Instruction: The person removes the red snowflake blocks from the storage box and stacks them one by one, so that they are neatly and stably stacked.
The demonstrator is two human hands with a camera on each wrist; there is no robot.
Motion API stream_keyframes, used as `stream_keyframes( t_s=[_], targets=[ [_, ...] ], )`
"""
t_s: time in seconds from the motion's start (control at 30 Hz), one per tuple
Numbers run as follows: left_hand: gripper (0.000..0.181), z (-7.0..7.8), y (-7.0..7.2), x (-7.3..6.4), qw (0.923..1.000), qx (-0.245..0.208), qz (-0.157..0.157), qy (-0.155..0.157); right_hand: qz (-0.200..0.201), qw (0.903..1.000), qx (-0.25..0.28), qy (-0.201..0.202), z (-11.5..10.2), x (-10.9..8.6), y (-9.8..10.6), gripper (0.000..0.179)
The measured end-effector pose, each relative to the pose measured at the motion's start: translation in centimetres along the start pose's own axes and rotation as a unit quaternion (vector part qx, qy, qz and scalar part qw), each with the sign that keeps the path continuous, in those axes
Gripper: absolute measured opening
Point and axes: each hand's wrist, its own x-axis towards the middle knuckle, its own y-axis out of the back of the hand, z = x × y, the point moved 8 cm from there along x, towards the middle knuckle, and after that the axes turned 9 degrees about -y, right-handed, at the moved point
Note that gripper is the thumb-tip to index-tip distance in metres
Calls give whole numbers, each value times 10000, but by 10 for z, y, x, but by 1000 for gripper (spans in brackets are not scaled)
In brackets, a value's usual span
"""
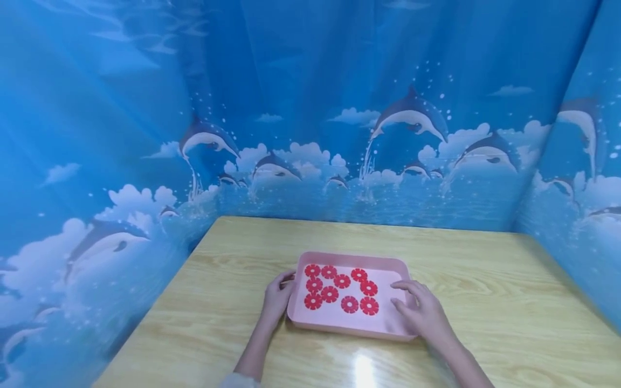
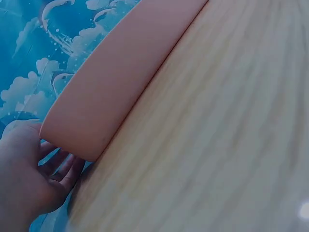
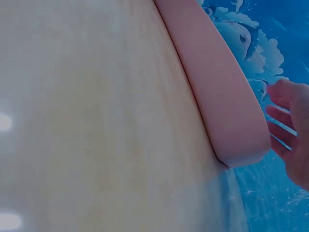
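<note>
Blue hangings (image 1: 301, 64) printed with dolphins and clouds enclose a wood-grain surface (image 1: 233, 275). On it a pink tray (image 1: 349, 328) lies flat, long axis running left to right, red notched discs (image 1: 364, 306) inside. The left hand (image 1: 276, 299), grip loose, rests against its left end; the right hand (image 1: 428, 311) hovers over its right end, fingers parted.

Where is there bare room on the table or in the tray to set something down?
The table is bare between the dolphin curtain and the tray, left of the left hand and right of the right hand. Inside, there's bare floor right of the red discs, but the right hand is over it. The left side is crowded.
</note>
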Motion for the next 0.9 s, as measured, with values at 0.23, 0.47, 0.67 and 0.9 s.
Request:
stream_keyframes(
  t_s=[0.23, 0.47, 0.67, 0.9],
  targets=[
    [31, -3, -5, 1, 9998, -164, -128, -58, -1584, 9869, 266, -126, 12, 17, -29, 22],
    [33, 2, -2, 4, 9997, 32, -189, -130, -1606, 9864, -37, -345, 17, 20, -41, 17],
    [35, 6, -2, 6, 9994, -78, -277, -167, -1353, 9875, -728, -351, 15, 22, -43, 18],
    [34, 2, -4, 1, 9994, -98, -323, -73, -1366, 9790, -1499, -207, 16, 19, -48, 19]
  ],
)
